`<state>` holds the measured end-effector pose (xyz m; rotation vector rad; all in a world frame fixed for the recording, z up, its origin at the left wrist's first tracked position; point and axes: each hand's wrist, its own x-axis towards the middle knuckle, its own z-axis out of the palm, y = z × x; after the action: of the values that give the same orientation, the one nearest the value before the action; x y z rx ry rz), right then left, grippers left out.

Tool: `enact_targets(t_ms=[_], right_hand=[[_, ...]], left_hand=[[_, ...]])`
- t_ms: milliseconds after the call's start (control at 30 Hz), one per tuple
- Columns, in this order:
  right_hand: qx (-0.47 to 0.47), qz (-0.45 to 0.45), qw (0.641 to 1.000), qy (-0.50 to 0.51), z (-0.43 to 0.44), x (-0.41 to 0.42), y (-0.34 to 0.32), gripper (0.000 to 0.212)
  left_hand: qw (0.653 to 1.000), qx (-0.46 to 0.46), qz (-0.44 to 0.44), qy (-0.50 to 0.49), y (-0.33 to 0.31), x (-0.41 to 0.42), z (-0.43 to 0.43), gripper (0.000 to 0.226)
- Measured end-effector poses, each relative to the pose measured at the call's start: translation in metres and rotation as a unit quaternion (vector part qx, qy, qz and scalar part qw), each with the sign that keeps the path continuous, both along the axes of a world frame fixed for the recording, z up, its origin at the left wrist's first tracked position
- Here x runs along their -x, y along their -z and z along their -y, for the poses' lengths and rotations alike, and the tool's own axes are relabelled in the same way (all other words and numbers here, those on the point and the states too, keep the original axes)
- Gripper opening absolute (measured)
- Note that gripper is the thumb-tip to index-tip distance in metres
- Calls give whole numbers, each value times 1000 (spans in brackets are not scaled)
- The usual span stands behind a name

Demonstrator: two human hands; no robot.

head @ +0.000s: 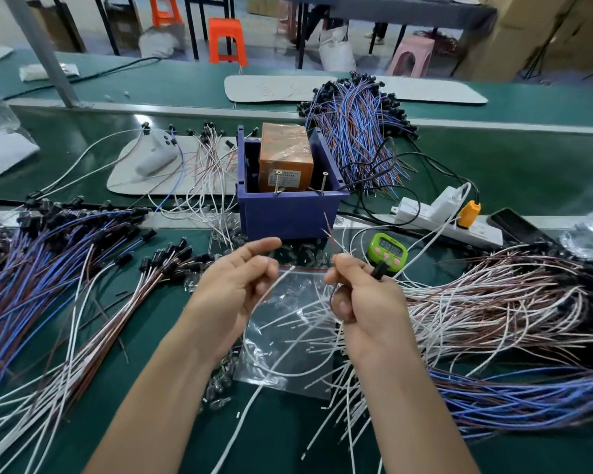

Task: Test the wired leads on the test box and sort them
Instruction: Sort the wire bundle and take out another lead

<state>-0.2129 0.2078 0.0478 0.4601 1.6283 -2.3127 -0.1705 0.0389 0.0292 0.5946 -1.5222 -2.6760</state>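
Note:
The test box is a blue bin [288, 213] holding an orange block [285, 159], with two metal screw contacts [277, 183] at its near rim. Just in front of it, my right hand [363, 302] grips one lead by its black socket end [379, 268]; the lead's brown and white wire ends [329, 230] point up toward the box. My left hand [233, 289] pinches a white wire [271, 292] that loops down and across to the right hand. Both hands hover over a clear zip bag [288, 350].
Piles of leads lie all round: blue and brown at the left [48, 268], white and brown at the right [510, 302], blue at the lower right [528, 398], another heap behind the box [356, 124]. A green timer [387, 251], a power strip [442, 217] and a phone [517, 227] sit to the right.

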Motion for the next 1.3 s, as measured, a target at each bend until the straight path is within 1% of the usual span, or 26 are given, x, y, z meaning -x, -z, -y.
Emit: enact_targets(t_ms=[33,100,167,233,300,367,467,533,633,767,900,1000,1067,1167,1233,1300], right_hand=[[2,3,1000,-1,3,-1,0,27],[11,8,1000,-5,9,-4,0,28],[21,16,1000,-4,11,-5,1,29],[24,21,999,-3,11,-5,2,28],[12,24,1000,-9,10,-4,3,22],[8,25,1000,-16,10,-4,6,15],[23,20,999,-22,10,-4,10,16],[16,14,999,-29,10,-3,12,18],[-15,2,999,-47,11,-3,15,21],[-31,-20,998,-52,13,-6,18,18],[-46,-17,998,-40,11,-4,19,19],[-62,-17,996,-55,10,-4,18,21],[-59,-14,996,-58,9,-4,17,23],[-63,-15,996,-59,9,-3,15,20],[-70,-21,996,-55,9,-2,14,19],[-76,-23,996,-35,6,1,14,18]], left_hand=[[999,35,7,1,0,1,-5,27],[994,105,27,-29,3,4,-13,27],[987,137,51,-71,9,5,-19,34],[982,157,59,-87,14,4,-21,48],[980,177,47,-81,18,2,-21,61],[972,225,25,-64,19,-1,-20,71],[952,302,21,-45,20,-3,-18,73],[954,297,19,-32,18,-4,-17,69],[967,254,-16,-7,13,-7,-18,69],[967,251,-45,8,9,-9,-21,66],[969,242,-53,6,9,-10,-19,65],[971,233,-56,19,11,-11,-16,65],[966,253,-46,18,13,-11,-14,62],[950,313,-4,17,17,-10,-12,43],[951,308,24,15,20,-11,-9,34],[952,300,54,-25,20,-13,-2,32]])
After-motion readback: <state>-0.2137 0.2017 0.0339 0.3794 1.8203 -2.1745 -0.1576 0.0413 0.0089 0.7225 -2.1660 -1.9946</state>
